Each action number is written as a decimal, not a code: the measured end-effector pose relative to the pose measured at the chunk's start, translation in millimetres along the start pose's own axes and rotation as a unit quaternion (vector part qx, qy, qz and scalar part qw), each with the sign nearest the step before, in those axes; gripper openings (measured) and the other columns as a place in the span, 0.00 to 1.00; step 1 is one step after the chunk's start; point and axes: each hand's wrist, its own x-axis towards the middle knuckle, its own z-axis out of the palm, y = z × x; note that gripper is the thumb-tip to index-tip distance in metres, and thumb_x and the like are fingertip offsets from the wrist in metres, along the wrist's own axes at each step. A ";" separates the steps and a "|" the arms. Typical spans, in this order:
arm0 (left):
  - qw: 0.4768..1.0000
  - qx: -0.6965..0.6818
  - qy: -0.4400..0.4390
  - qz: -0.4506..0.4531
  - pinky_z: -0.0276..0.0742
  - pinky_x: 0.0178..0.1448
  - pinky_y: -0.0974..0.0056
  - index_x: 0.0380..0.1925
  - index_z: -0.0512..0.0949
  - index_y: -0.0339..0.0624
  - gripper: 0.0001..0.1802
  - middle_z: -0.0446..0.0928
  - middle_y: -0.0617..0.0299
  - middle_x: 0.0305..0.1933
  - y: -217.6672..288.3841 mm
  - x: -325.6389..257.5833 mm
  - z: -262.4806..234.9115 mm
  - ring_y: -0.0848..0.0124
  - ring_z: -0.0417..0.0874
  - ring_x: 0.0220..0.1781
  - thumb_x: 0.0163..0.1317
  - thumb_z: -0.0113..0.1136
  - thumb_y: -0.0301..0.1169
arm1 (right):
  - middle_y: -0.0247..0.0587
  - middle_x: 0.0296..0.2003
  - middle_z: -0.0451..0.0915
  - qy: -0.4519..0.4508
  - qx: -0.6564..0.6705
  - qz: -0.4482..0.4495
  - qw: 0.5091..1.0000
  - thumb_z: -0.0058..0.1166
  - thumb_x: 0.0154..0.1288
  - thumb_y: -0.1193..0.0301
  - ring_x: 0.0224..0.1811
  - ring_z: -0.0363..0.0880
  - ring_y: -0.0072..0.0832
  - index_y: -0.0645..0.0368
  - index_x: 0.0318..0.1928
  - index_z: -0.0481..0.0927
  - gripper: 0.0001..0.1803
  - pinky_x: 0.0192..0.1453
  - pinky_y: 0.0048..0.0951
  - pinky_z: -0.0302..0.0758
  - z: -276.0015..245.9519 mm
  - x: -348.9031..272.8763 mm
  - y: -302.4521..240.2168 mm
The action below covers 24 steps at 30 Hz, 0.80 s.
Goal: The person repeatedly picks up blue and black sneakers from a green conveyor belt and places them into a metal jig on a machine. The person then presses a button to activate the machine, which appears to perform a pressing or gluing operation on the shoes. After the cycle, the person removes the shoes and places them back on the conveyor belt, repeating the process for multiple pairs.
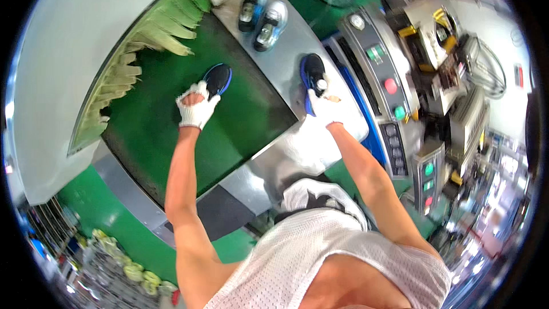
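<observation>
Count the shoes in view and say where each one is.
4. One dark shoe on the green belt under the left hand; another dark shoe at the right hand; two pale shoes on the metal plate beyond. Others may be hidden.

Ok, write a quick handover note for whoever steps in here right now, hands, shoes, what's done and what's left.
Left hand, gloved, grips a dark blue-edged shoe on the green belt.
Right hand, gloved, holds a second dark shoe on the grey metal ledge beside the belt.
A lighter pair of shoes sits farther along that ledge, untouched.
Done: one dark shoe is on the belt.
Left, as it looks: the second dark shoe and the lighter pair are not on the belt.
The control panel is to the right.
</observation>
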 end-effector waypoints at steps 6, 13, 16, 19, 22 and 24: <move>0.997 -0.016 -0.077 -0.003 0.78 0.47 0.44 0.39 0.77 0.43 0.27 0.83 0.54 0.39 77.4 -99.1 24.2 0.50 0.86 0.43 0.55 0.73 0.54 | 0.52 0.63 0.76 0.061 -0.143 0.023 0.988 0.64 0.61 0.50 0.67 0.74 0.46 0.57 0.72 0.68 0.43 0.73 0.43 0.65 -26.4 -78.3 118.8; 0.969 -0.230 -0.058 -0.072 0.77 0.47 0.58 0.50 0.78 0.37 0.30 0.82 0.56 0.39 216.4 -136.8 -52.8 0.65 0.81 0.39 0.62 0.70 0.52 | 0.58 0.57 0.80 -0.083 0.062 -0.053 0.993 0.64 0.59 0.43 0.62 0.77 0.48 0.66 0.65 0.75 0.45 0.69 0.46 0.68 -133.4 -93.2 116.0; 0.790 -0.600 -0.123 -0.022 0.73 0.43 0.66 0.53 0.77 0.35 0.24 0.78 0.63 0.44 276.1 -153.0 -73.3 0.77 0.73 0.38 0.69 0.64 0.44 | 0.41 0.46 0.84 -0.215 0.394 -0.014 0.894 0.60 0.70 0.49 0.47 0.80 0.29 0.62 0.58 0.81 0.30 0.53 0.33 0.77 -180.5 -120.1 109.2; 0.748 -0.644 -0.114 0.111 0.73 0.58 0.60 0.65 0.70 0.37 0.28 0.76 0.59 0.56 350.0 -132.7 -85.8 0.67 0.75 0.52 0.73 0.58 0.44 | 0.39 0.55 0.83 -0.374 0.594 0.102 0.705 0.55 0.76 0.48 0.54 0.81 0.29 0.59 0.64 0.77 0.31 0.60 0.36 0.78 -180.8 -115.9 125.5; 0.526 -0.815 -0.203 0.135 0.59 0.82 0.46 0.79 0.53 0.44 0.46 0.57 0.54 0.80 427.0 -104.2 -117.9 0.56 0.62 0.79 0.70 0.62 0.50 | 0.41 0.61 0.80 -0.311 0.820 0.009 0.481 0.57 0.74 0.47 0.61 0.82 0.32 0.55 0.69 0.70 0.34 0.69 0.37 0.78 -238.9 -116.4 128.6; 0.599 -0.751 -0.178 0.213 0.57 0.81 0.53 0.80 0.50 0.41 0.45 0.58 0.53 0.79 480.5 -93.7 -131.9 0.59 0.63 0.77 0.68 0.62 0.36 | 0.38 0.56 0.84 -0.209 0.770 0.038 0.602 0.63 0.72 0.53 0.53 0.86 0.26 0.51 0.66 0.72 0.29 0.58 0.30 0.84 -270.7 -106.9 145.8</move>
